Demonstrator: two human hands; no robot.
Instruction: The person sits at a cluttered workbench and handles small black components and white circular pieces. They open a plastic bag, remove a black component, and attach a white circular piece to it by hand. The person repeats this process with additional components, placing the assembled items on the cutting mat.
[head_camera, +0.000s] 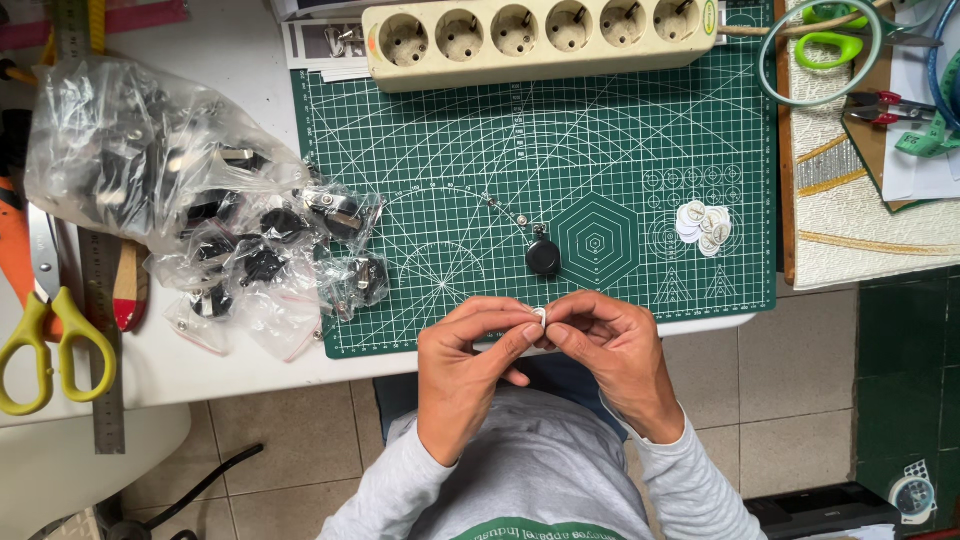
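My left hand (470, 365) and my right hand (610, 350) meet at the near edge of the green cutting mat (450, 150), fingertips pinched together on a small white round sticker (539, 316). Just beyond them on the mat lies a black round badge reel (543, 256) with a thin cord and a metal end. A small heap of white round stickers (703, 227) sits to the right on the mat.
Clear plastic bags of black reels (200, 220) lie left of the mat. A beige power strip (540, 38) crosses the mat's far edge. Yellow-handled scissors (50, 340) and a steel ruler (100, 300) lie at far left; green-handled scissors (830, 40) and red pliers (885, 105) are at top right.
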